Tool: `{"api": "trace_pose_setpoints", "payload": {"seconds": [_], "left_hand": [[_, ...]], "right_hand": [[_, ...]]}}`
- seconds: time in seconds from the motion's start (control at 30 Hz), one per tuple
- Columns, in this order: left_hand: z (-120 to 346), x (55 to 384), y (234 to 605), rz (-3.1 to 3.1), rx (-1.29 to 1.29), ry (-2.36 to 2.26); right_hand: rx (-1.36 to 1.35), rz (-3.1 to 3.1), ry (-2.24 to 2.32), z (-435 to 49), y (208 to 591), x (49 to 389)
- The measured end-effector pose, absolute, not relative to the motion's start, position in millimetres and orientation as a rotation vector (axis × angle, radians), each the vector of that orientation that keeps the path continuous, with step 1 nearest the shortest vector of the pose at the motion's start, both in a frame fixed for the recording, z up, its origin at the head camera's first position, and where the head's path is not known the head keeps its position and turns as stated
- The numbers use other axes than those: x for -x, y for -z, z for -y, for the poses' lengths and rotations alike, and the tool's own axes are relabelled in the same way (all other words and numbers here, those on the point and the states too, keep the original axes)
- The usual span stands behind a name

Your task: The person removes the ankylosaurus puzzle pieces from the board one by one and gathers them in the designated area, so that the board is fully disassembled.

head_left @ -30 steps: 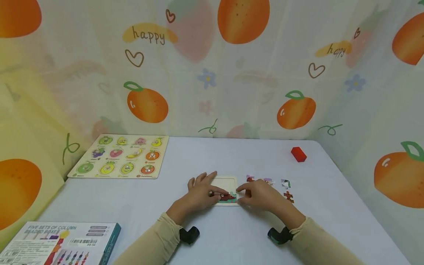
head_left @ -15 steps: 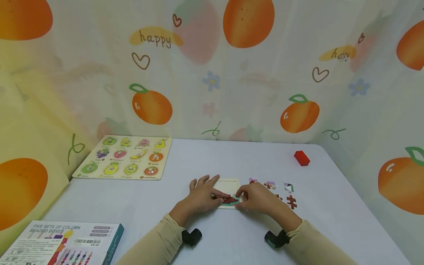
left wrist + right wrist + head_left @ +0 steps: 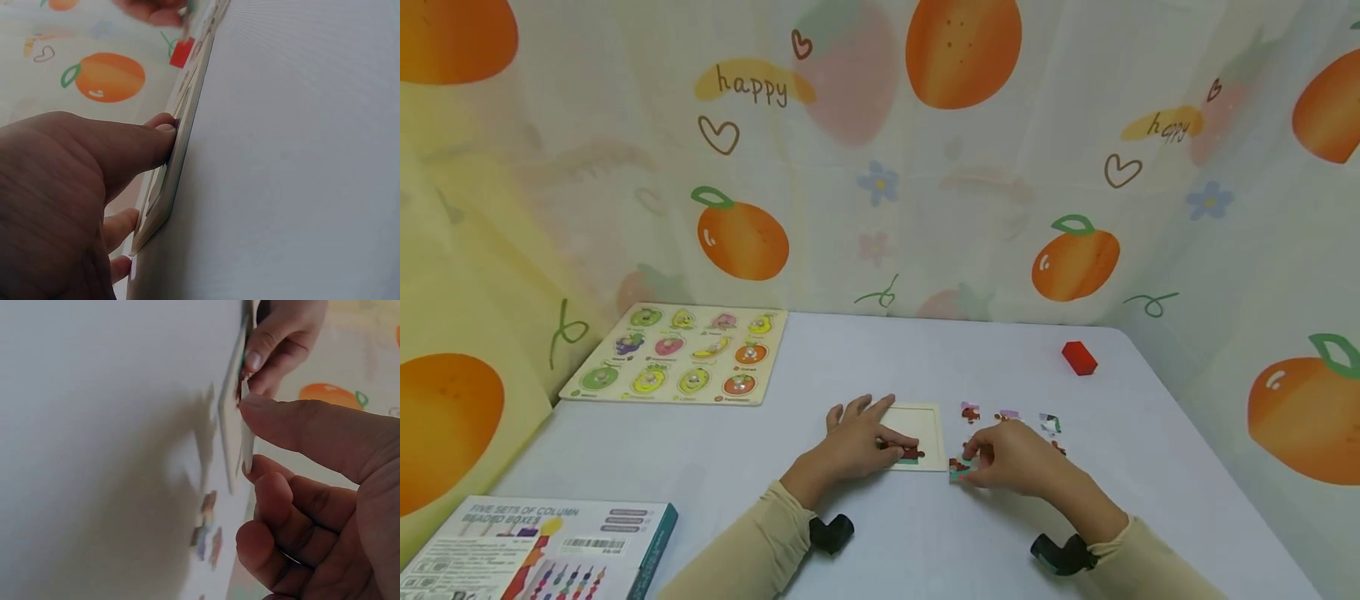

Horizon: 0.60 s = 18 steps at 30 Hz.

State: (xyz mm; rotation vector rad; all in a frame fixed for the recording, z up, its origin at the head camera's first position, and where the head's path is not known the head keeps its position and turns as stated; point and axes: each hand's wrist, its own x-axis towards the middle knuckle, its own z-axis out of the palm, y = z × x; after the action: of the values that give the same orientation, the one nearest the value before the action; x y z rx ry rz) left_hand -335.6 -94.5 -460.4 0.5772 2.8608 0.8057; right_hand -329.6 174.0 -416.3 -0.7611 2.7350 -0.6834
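In the head view, my left hand (image 3: 848, 446) rests on the left side of a pale puzzle tray (image 3: 932, 429), its fingers spread. The thumb and index finger press on dark red and teal puzzle pieces (image 3: 912, 455) laid along the tray's lower edge; part of them is hidden under the hand. Just right of the tray, my right hand (image 3: 1018, 458) pinches a red and teal puzzle piece (image 3: 957, 468) between thumb and fingers. The right wrist view shows this puzzle piece (image 3: 248, 431) edge-on, raised off the table. Several loose puzzle pieces (image 3: 970, 412) lie beyond the right hand.
A fruit puzzle board (image 3: 681, 354) lies at the back left of the white table. At the front left is a flat box (image 3: 542, 546) printed with beads. A red block (image 3: 1079, 358) stands at the back right. Patterned cloth surrounds the table's back and sides.
My right hand has moved from the tray's lower right corner to the right, carrying the puzzle piece out of the tray. The left hand has stayed in place on the tray.
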Motion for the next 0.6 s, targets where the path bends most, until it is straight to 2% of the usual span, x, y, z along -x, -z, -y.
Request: {"api": "trace_pose_setpoints", "payload": {"seconds": [0.27, 0.6], "left_hand": [[95, 338, 459, -2.853, -0.576, -0.816], [94, 336, 459, -2.859, -0.571, -0.807]], "right_hand": [[0.713, -2.687, 0.765, -205, 430, 307], [0.769, -2.691, 0.73, -207, 430, 306]]}}
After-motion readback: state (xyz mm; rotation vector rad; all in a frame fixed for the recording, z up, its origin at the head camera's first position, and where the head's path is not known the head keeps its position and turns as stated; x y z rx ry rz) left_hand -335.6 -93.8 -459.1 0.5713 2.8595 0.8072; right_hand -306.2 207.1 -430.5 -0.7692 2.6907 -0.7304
